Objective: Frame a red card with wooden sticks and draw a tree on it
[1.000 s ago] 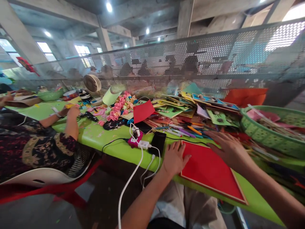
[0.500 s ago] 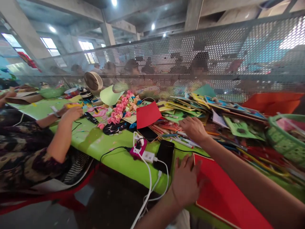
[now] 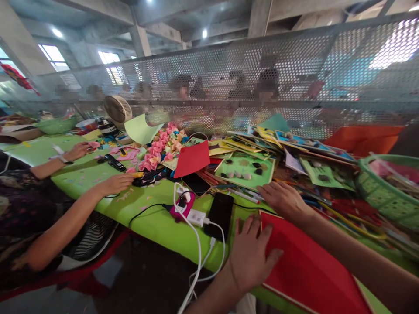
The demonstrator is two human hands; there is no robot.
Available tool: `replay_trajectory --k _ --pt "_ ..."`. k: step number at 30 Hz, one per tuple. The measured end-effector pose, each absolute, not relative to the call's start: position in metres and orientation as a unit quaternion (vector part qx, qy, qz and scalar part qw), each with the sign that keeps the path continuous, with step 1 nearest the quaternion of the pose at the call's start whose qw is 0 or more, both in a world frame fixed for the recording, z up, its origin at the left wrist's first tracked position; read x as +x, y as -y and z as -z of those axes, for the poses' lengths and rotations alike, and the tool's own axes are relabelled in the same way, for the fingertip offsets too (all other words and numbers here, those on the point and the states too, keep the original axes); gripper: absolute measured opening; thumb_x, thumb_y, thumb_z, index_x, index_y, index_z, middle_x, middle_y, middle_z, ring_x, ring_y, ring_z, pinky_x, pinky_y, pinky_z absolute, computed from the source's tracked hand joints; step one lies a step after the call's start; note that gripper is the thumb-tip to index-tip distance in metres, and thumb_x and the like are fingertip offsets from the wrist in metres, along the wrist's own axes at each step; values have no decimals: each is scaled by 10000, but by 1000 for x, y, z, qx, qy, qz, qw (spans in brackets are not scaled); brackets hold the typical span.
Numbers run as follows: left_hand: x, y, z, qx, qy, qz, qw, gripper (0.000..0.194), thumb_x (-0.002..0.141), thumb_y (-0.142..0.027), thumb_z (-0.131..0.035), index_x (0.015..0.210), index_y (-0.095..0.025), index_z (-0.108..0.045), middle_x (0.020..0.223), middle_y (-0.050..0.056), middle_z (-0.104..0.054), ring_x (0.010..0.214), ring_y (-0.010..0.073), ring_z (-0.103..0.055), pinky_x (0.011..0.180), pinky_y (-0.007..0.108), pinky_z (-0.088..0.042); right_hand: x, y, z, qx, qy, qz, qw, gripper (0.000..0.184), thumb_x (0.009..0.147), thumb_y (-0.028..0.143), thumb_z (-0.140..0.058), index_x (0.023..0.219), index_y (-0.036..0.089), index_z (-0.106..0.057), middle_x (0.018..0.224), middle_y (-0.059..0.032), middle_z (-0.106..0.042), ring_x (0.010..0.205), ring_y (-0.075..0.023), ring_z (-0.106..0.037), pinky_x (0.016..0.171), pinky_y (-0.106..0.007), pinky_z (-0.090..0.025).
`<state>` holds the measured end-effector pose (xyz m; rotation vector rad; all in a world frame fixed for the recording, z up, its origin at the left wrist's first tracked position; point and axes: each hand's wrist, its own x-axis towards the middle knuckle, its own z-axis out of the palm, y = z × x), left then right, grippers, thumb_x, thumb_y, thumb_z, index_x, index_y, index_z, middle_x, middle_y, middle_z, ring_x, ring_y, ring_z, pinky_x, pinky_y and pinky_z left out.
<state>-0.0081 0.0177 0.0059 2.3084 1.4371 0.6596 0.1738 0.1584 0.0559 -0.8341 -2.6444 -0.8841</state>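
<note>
My left hand [image 3: 250, 250] lies with fingers spread across the left edge of a red board [image 3: 310, 261] with a pale border. It presses on nothing else that I can see. My right hand [image 3: 286, 200] is just beyond the board's far edge, fingers stretched toward the left, beside white marker pens [image 3: 244, 196]. Its underside is hidden, but no held thing shows. Behind it lies a green card [image 3: 246, 169] with dark and pale pebbles on it. A black phone [image 3: 221, 216] lies left of the board, beside a magenta power strip [image 3: 182, 207] with white cables.
A stack of cards [image 3: 252, 141] stands behind the pens, with a green basket [image 3: 389, 187] at the right. Pink folded-paper pieces [image 3: 153, 152] are heaped at mid-table. On the left, a co-worker's hand [image 3: 119, 183] holds a small yellow thing. A perforated metal screen [image 3: 216, 83] runs behind.
My right hand has come lower and nearer the red board, uncovering the pebble card. My left hand stays at the board's edge. The co-worker's hands have moved apart. The view has shifted slightly right.
</note>
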Motion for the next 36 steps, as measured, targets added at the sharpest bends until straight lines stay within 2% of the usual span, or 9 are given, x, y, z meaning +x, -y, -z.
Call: replay_trajectory --k 4,11,16,23,28,36 --pt "-8 -18 -6 815 -508 -230 159 640 1074 -640 -415 1607 -287 -444 1680 106 -455 1587 317 -359 1276 661 -319 179 -158 -46 -280 909 288 115 267 920 16 -559 1049 183 -722 896 -69 -713 790 -226 -619 755 -363 -412" --pt "-8 -17 -6 818 -508 -218 159 596 1080 -575 -441 1604 -291 -446 1680 104 -456 1585 313 -365 1269 657 -338 184 -154 -31 -278 918 260 112 242 940 28 -534 1014 204 -683 862 -41 -687 762 -206 -631 734 -333 -400" --pt "-8 -17 -8 820 -503 -220 163 556 1091 -499 -441 1605 -288 -447 1690 99 -442 1596 305 -346 1273 663 -327 185 -155 -27 -288 918 250 108 292 867 -21 -551 1021 194 -676 879 -45 -702 750 -203 -648 716 -335 -400" --pt "-7 -16 -7 823 -505 -216 147 611 1075 -604 -448 1600 -292 -452 1704 82 -423 1588 302 -356 1283 646 -329 185 -156 -26 -306 917 234 105 346 844 1 -584 1103 206 -686 899 -47 -719 792 -201 -676 720 -328 -403" --pt "-7 -17 -6 825 -504 -211 143 600 1067 -577 -496 1593 -290 -470 1678 96 -458 1571 318 -380 1279 647 -331 187 -157 -27 -322 916 219 98 384 841 -8 -578 1136 206 -694 923 -53 -729 808 -202 -673 719 -329 -406" --pt "-7 -18 -6 829 -502 -204 136 567 1067 -550 -518 1570 -290 -481 1663 84 -476 1573 300 -372 1276 650 -335 190 -165 -21 -371 907 168 103 157 972 178 -597 1081 214 -705 955 -62 -725 861 -221 -683 723 -327 -434"
